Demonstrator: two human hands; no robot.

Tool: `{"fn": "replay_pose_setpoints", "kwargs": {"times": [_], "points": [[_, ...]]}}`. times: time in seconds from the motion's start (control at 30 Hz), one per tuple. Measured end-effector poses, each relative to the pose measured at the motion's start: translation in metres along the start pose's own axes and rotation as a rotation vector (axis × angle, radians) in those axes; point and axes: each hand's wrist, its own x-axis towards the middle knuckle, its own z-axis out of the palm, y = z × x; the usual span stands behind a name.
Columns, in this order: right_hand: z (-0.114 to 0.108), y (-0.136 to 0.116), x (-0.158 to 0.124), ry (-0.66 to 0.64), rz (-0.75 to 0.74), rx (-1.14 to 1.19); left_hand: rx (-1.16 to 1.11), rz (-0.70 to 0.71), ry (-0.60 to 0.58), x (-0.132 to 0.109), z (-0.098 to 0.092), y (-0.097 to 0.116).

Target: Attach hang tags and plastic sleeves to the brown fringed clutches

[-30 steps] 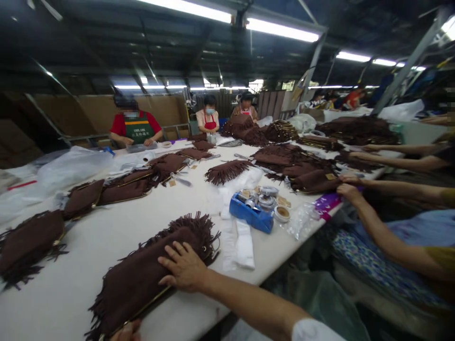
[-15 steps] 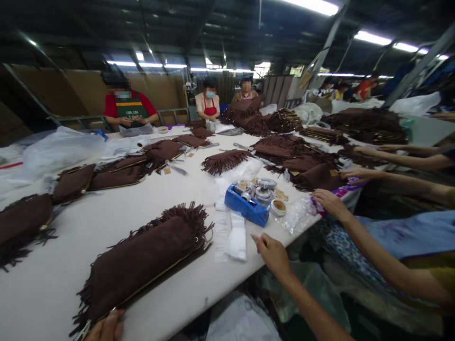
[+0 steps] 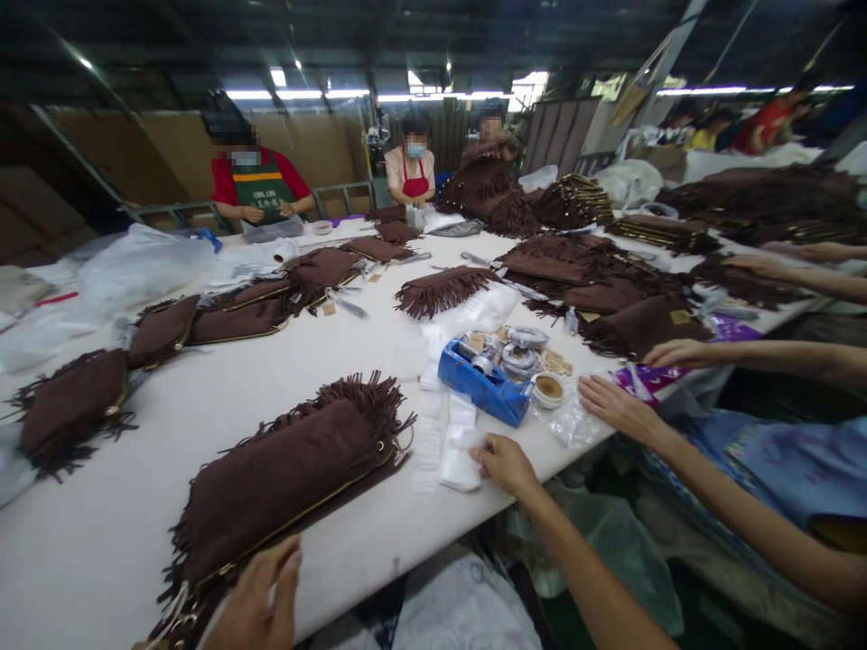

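A dark brown fringed bag (image 3: 277, 492) with a gold zipper lies on the table in front of me, its metal rings and a pale cord at its lower left end. Beside that end is my left hand (image 3: 261, 596), fingers curled together; whatever is between them is too unclear to name, though a sliver of white shows. My right hand (image 3: 508, 465) is closed at the edge of a stack of clear plastic bags (image 3: 461, 460), thumb and fingertips pinching it. Just behind the stack stands a blue tape dispenser (image 3: 482, 384).
Tape rolls (image 3: 547, 390) and tags sit by the dispenser. A co-worker's hands (image 3: 619, 411) rest at right on purple-printed plastic (image 3: 640, 381). More fringed bags (image 3: 237, 320) and a plastic heap (image 3: 139, 271) lie farther off. People work across the table (image 3: 366, 596).
My right hand has moved onto the plastic bag stack and closed at its edge. My left hand has come further into view, to the right. The camera view has shifted slightly.
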Motion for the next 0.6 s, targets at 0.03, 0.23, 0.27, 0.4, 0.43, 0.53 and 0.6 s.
{"fn": "replay_pose_setpoints", "kwargs": {"times": [0.03,0.23,0.27,0.4,0.43,0.53,0.6], "points": [[-0.003,0.003,0.002,-0.026,-0.008,0.028,-0.032,0.02,-0.045,0.004,0.011,0.024],[-0.005,0.011,0.002,-0.024,-0.011,0.177,-0.392,0.241,-0.272,0.044,0.092,0.141],[-0.005,0.012,0.001,-0.027,-0.014,0.204,-0.42,0.287,-0.283,0.05,0.105,0.153],[-0.009,0.018,0.0,-0.076,-0.043,0.32,-0.413,0.331,-0.319,0.064,0.141,0.182],[-0.011,0.02,0.0,-0.098,-0.049,0.351,-0.392,0.31,-0.319,0.066,0.146,0.184],[-0.017,0.025,0.002,-0.175,-0.066,0.442,-0.356,0.254,-0.32,0.068,0.152,0.187],[-0.018,0.027,0.004,-0.211,-0.081,0.488,-0.364,0.214,-0.333,0.071,0.152,0.188]]}}
